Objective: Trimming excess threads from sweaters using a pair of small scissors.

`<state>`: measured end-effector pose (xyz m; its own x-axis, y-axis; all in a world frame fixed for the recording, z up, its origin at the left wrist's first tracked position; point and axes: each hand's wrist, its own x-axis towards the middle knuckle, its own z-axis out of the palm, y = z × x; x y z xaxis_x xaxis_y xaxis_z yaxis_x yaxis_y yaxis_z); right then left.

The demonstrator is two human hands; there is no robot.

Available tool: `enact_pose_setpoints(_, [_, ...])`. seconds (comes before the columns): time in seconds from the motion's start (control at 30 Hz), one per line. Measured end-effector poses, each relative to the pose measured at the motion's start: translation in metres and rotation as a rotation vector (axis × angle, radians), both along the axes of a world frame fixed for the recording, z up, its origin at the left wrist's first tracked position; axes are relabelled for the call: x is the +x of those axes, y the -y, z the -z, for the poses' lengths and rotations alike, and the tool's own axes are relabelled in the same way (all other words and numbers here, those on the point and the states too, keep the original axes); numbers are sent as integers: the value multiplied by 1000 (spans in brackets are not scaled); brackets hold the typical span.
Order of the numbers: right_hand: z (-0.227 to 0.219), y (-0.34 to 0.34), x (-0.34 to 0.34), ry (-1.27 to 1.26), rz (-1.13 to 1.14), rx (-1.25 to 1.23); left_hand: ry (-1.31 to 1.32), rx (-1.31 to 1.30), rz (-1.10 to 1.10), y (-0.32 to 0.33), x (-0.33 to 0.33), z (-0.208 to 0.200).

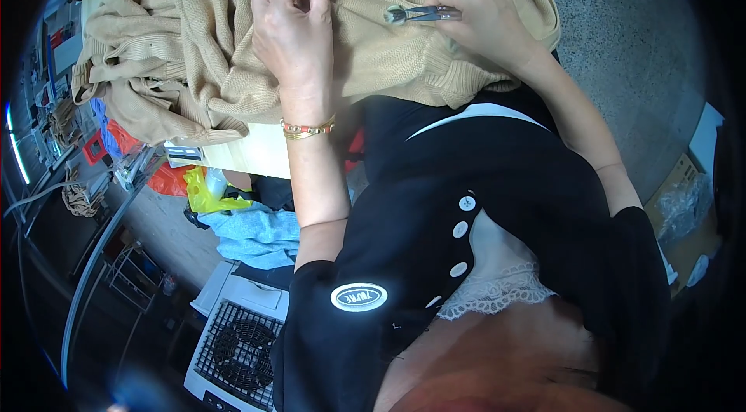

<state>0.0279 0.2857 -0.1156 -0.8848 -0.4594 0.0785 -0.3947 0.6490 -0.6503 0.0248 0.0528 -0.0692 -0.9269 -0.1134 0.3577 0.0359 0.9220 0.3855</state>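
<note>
A tan knitted garment (373, 62) lies bunched over the table in front of me, with ribbed edges at its left and near side. My left hand (291, 31) rests on the knit, thumb and fingertips drawn together in a pinch. A tiny dark bit shows between them, too small to name. To its right, my right hand (486, 27) is closed around a small pair of metal thread snips (434, 13). Their pale greenish, rounded end points left, over the garment; the rest is hidden in my fingers.
Below the pale tabletop (264, 152) at left are a yellow plastic bag (210, 191) and light blue fabric (252, 235). A white-framed fan (237, 342) stands on the floor. Metal racking (85, 288) runs along the left. A cardboard box (676, 194) with clear plastic sits at right.
</note>
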Motion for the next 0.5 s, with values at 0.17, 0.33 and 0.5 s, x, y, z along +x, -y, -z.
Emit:
enact_pose_setpoints(0.17, [-2, -1, 0, 44, -4, 6, 55, 56, 41, 6, -3, 1])
enact_pose_setpoints(0.33, [0, -1, -1, 52, -3, -14, -138, 131, 117, 12, 2, 14])
enact_pose_setpoints(0.5, [2, -1, -3, 58, -1, -26, -152, 244, 143, 10, 4, 17])
